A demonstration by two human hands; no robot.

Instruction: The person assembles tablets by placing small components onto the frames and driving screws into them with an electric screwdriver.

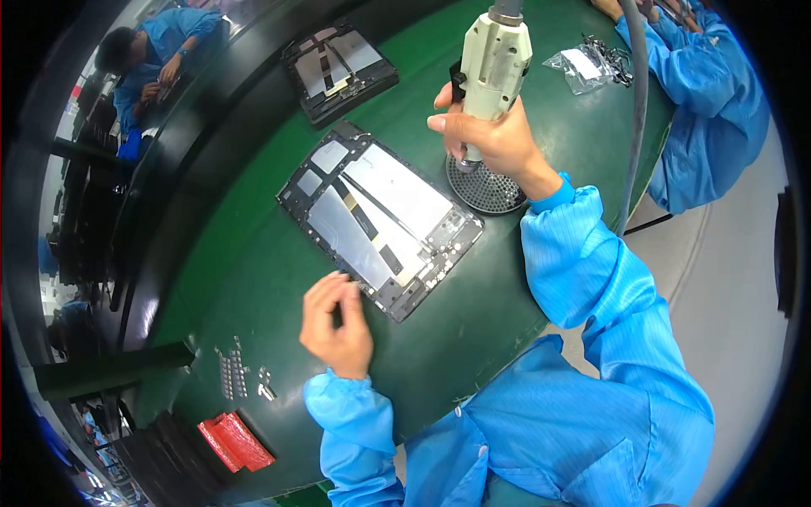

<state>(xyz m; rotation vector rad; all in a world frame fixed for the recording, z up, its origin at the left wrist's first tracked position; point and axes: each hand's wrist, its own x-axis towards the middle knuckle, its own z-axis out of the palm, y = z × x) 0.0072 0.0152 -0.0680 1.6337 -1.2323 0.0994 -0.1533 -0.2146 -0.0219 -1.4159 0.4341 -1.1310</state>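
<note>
My right hand [498,139] is wrapped round a cream-coloured electric screwdriver [492,63], held upright with its tip down at a round perforated screw tray [486,188]. Left of the tray lies an opened tablet [378,224], its silver battery panels, ribbon cables and circuit board exposed. My left hand [336,325] is at the tablet's near-left edge, thumb and fingers brought together in a pinch. Whatever lies between those fingertips, if anything, is too small to make out.
Behind the tablet sits a stack of similar opened tablets [342,72]. A clear plastic bag [583,66] with small dark parts lies at the back right, near a grey hose [635,110]. Small metal parts [232,372] and a red packet [236,441] lie left. Other people work nearby.
</note>
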